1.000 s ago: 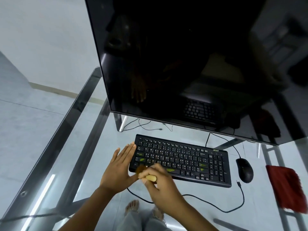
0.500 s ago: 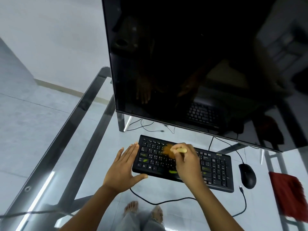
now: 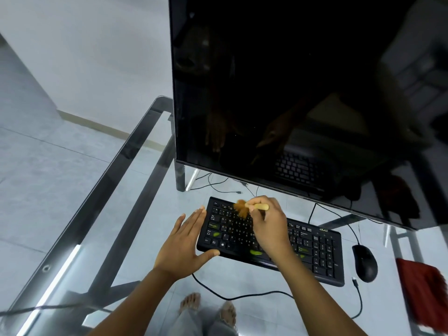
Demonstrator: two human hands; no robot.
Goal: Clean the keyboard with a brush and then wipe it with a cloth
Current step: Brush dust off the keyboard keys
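Observation:
A black keyboard with green smears lies on the glass table under the monitor. My right hand grips a small brush with a pale yellow handle; its brown bristles touch the keys at the keyboard's far left corner. My left hand rests flat against the keyboard's left end, fingers straight, thumb along the near edge. A red cloth lies at the table's right side.
A large dark monitor stands just behind the keyboard. A black mouse sits right of the keyboard, with cables trailing toward the near edge. The table's metal frame runs along the left. My bare feet show through the glass.
My right hand has carried the brush from the keyboard's near left edge up across the keys to the far left corner. The left hand has stayed at the keyboard's left end.

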